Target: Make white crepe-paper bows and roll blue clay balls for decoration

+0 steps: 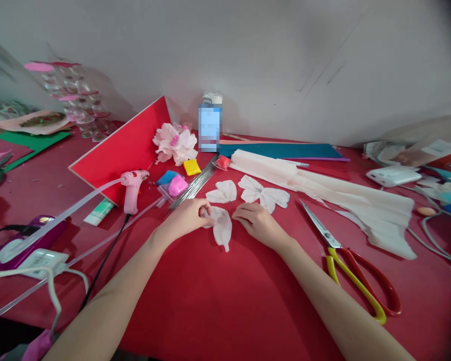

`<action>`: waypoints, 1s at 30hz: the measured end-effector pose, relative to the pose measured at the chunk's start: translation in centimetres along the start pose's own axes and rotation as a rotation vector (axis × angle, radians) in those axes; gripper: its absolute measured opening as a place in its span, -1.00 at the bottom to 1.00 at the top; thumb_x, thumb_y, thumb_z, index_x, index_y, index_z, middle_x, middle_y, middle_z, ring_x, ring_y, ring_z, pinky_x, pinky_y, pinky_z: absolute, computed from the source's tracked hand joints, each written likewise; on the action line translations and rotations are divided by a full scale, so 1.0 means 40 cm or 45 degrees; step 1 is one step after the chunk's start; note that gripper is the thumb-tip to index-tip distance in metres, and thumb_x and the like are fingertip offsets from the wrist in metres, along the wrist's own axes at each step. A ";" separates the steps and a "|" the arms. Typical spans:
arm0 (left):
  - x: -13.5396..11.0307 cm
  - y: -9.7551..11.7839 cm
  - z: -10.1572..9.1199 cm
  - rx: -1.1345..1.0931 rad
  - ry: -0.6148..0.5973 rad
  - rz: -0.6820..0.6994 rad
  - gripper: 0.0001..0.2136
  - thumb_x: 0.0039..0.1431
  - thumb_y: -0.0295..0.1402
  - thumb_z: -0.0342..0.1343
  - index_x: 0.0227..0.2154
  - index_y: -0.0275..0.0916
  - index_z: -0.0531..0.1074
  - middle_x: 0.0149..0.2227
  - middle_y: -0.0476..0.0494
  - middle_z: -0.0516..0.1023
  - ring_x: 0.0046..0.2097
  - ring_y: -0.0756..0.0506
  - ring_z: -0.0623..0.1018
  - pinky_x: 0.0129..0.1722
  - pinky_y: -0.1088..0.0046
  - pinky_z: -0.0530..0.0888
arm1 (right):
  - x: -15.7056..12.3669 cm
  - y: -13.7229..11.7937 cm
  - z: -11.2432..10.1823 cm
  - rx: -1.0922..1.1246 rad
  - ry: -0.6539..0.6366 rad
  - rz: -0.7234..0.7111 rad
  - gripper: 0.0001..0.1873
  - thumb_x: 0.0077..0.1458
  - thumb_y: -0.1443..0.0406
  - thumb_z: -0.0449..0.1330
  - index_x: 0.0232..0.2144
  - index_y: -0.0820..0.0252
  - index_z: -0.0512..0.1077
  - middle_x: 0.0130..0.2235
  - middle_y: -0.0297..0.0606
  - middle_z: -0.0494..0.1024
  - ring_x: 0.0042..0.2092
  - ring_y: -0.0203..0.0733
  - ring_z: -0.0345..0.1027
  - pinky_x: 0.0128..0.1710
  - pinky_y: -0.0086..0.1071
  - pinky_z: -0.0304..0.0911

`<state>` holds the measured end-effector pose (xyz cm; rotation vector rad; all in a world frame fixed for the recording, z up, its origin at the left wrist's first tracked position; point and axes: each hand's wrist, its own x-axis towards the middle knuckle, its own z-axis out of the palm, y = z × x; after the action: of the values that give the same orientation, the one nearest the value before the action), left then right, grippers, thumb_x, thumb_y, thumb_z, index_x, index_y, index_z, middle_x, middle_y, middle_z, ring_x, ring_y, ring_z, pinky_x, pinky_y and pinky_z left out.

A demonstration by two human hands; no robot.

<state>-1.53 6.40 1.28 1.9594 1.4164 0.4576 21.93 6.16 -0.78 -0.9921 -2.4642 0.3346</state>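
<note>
White crepe-paper petals lie in the middle of the red table. My left hand (188, 216) is closed, thumb and fingers pinching the edge of a white paper petal (222, 228) whose narrow tip points toward me. Just right of that petal, my right hand (256, 223) has its fingertips pressed together; what they hold, if anything, is hidden. Beyond my hands lie a smaller petal group (222, 191) and a wider group of petals (265, 194). Large scissors (332, 245) with red and yellow handles rest partly open beside my right forearm.
A pink glue gun (132, 188) stands at the left, before a red board (124, 143). Behind are a pale paper flower (176, 143), a propped phone (210, 128) and metal wires (195, 183). White crepe paper (323, 185) stretches across the right. Cables run along both sides.
</note>
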 end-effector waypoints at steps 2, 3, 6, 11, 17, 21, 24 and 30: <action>0.002 0.001 0.005 -0.022 0.000 -0.016 -0.74 -0.11 -0.13 0.23 -0.48 -0.19 0.37 -0.51 0.05 0.32 -0.49 0.02 0.31 -0.53 0.50 0.18 | -0.001 0.001 0.002 0.003 0.000 0.002 -0.73 0.19 0.44 -0.02 -0.31 0.22 0.50 -0.25 -0.15 0.54 -0.23 -0.13 0.39 -0.24 -0.26 0.33; 0.004 0.000 0.007 -0.038 0.001 -0.026 -0.74 -0.11 -0.12 0.23 -0.49 -0.19 0.37 -0.51 0.05 0.32 -0.49 0.02 0.31 -0.53 0.50 0.18 | -0.001 0.002 0.002 0.005 0.001 0.004 -0.73 0.19 0.44 -0.02 -0.31 0.21 0.50 -0.25 -0.15 0.54 -0.23 -0.13 0.39 -0.24 -0.26 0.33; 0.008 -0.005 0.008 -0.087 0.014 -0.060 -0.73 -0.12 -0.11 0.24 -0.51 -0.19 0.35 -0.55 0.08 0.26 -0.51 0.02 0.28 -0.55 0.51 0.16 | -0.002 0.002 0.002 0.011 0.005 0.008 -0.73 0.19 0.43 -0.01 -0.30 0.19 0.50 -0.25 -0.15 0.54 -0.22 -0.13 0.40 -0.23 -0.25 0.33; 0.012 -0.012 0.008 -0.054 0.028 -0.078 -0.75 -0.15 -0.16 0.26 -0.51 -0.19 0.37 -0.54 0.07 0.31 -0.50 0.01 0.31 -0.54 0.50 0.17 | -0.002 0.001 -0.001 0.009 0.010 0.005 -0.71 0.20 0.42 -0.02 -0.31 0.20 0.51 -0.26 -0.13 0.54 -0.23 -0.12 0.40 -0.24 -0.24 0.34; 0.009 -0.010 0.011 -0.082 -0.028 -0.061 -0.74 -0.13 -0.14 0.23 -0.48 -0.20 0.38 -0.49 0.02 0.37 -0.46 -0.01 0.37 -0.51 0.50 0.23 | -0.001 -0.001 -0.001 -0.002 0.005 0.003 -0.71 0.20 0.42 -0.03 -0.31 0.19 0.51 -0.25 -0.14 0.54 -0.22 -0.12 0.40 -0.23 -0.24 0.34; 0.012 -0.007 0.011 0.010 -0.034 -0.104 -0.74 -0.15 -0.14 0.25 -0.50 -0.19 0.36 -0.50 0.04 0.36 -0.47 -0.01 0.36 -0.55 0.50 0.19 | 0.003 -0.001 -0.006 -0.009 -0.031 0.030 -0.74 0.19 0.42 -0.01 -0.31 0.19 0.49 -0.25 -0.18 0.55 -0.22 -0.13 0.40 -0.20 -0.22 0.31; 0.015 -0.002 0.009 0.076 -0.023 -0.122 -0.71 -0.18 -0.13 0.26 -0.50 -0.18 0.34 -0.50 0.03 0.38 -0.47 -0.02 0.38 -0.56 0.49 0.16 | 0.012 0.003 -0.016 0.007 -0.066 0.059 -0.76 0.18 0.41 0.01 -0.32 0.17 0.48 -0.25 -0.20 0.56 -0.21 -0.13 0.41 -0.18 -0.22 0.30; 0.009 0.016 0.005 0.181 0.047 -0.160 -0.65 -0.20 -0.13 0.29 -0.45 -0.18 0.29 -0.48 -0.01 0.43 -0.39 -0.10 0.45 -0.49 0.46 0.20 | 0.038 0.011 -0.035 0.063 -0.135 0.084 -0.79 0.15 0.42 0.03 -0.32 0.17 0.47 -0.26 -0.20 0.55 -0.23 -0.16 0.40 -0.20 -0.28 0.32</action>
<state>-0.84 6.56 1.55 1.9665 1.6242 0.3450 21.91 7.62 0.75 -1.0620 -2.5082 0.4786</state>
